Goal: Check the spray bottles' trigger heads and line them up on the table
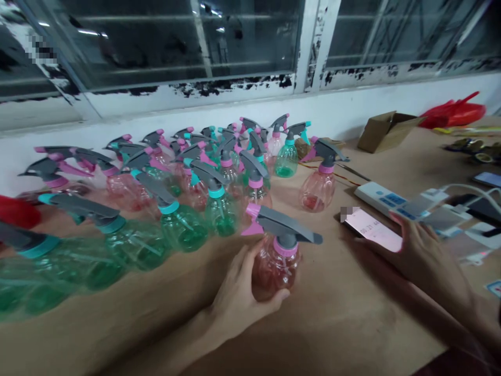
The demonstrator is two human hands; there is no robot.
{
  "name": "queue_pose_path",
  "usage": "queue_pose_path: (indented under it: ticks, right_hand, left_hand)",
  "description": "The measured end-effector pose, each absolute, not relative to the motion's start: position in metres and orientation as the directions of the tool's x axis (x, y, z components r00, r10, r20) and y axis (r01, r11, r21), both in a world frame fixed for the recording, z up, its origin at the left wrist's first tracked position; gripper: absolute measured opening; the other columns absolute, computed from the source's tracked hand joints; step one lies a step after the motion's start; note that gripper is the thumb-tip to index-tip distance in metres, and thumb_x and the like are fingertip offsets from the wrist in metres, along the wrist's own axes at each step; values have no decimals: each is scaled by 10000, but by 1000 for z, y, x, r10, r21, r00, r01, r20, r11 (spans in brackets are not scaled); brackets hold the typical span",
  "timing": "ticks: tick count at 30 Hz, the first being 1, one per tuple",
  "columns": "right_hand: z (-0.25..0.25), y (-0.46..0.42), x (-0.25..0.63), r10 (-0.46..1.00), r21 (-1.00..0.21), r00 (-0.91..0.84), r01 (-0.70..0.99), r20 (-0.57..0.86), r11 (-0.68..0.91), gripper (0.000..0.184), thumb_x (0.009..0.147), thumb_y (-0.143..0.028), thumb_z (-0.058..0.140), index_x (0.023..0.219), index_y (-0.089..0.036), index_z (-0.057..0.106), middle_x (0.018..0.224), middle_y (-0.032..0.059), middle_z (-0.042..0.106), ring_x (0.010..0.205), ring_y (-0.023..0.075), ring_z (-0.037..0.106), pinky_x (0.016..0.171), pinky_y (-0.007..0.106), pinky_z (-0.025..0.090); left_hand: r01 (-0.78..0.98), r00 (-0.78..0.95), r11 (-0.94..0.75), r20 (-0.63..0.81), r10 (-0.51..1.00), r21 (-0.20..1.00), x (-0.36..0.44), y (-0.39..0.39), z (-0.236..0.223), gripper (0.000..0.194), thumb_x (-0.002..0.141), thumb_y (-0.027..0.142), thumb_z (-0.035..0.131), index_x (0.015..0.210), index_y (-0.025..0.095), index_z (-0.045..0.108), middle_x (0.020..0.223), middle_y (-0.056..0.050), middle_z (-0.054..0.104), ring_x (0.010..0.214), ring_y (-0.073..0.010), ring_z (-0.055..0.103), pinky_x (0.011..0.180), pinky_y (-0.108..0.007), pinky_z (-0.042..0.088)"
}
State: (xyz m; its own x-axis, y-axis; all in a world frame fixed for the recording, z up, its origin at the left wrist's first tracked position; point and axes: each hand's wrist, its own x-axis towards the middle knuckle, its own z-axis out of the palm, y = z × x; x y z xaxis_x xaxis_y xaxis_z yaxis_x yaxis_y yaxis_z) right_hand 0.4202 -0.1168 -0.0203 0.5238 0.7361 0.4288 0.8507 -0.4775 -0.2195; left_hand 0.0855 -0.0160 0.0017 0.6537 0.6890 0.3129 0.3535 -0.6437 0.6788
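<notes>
A pink spray bottle [287, 265] is clasped by the left hand [238, 293] in front of other spray bottles [224, 215], while, well apart from it, a lit phone [376, 231] is gripped by the right hand [425, 253] beside a power strip [378, 194].

Pink spray bottle [278, 269] — in left fingers [246, 267]
</notes>
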Motion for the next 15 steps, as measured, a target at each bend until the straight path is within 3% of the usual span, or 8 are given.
queue_pose_path:
  ticks: [2,4,7,11,12,15]
  right_hand:
    - [-7,-111,408,764,-364,431,891,481,-273,845,686,-738,512,1260,-119,473,1215,232,588,1100,415,557,921,536,436]
    - [10,-101,389,898,-542,244,840,366,-8,705,707,-618,622,1266,-219,466,1277,154,563,1159,350,539,962,506,428]
    - [33,-77,356,944,-719,-30,640,328,270,843,631,-566,734,1343,-271,394,1371,109,494,1256,332,454,1031,523,359]
    - [55,-47,319,883,-837,-196,282,427,468,805,620,-497,777,1309,-262,433,1332,85,529,1198,264,512,1018,446,393]
    - [59,-43,313,869,-835,-198,245,454,492,747,624,-468,783,1272,-262,475,1308,71,542,1166,245,530,991,410,419]
    - [70,-36,300,875,-819,-170,310,452,483,412,663,-411,766,1009,-237,623,967,15,647,901,184,602,795,320,502]
  left_hand:
    - [331,665,-655,325,672,679,93,-15,2,740,731,311,688,1362,230,310,1335,-124,476,1212,-344,459,967,-549,398]
    - [317,675,-659,326,662,682,100,-14,2,745,727,300,693,1363,231,312,1339,-118,470,1213,-334,459,978,-537,394]
    - [289,684,-676,348,641,678,109,-11,1,761,729,302,694,1374,226,298,1350,-121,452,1227,-331,442,997,-535,375]
    - [238,698,-709,390,600,664,119,-8,2,744,750,295,660,1384,221,277,1344,-123,445,1222,-332,445,993,-539,381]
    - [229,707,-715,393,589,660,121,-8,3,746,751,293,652,1388,222,269,1345,-121,444,1222,-333,444,995,-538,381]
    - [241,736,-730,370,566,639,125,-7,6,784,761,283,626,1424,255,209,1376,-110,418,1243,-337,420,1012,-527,376]
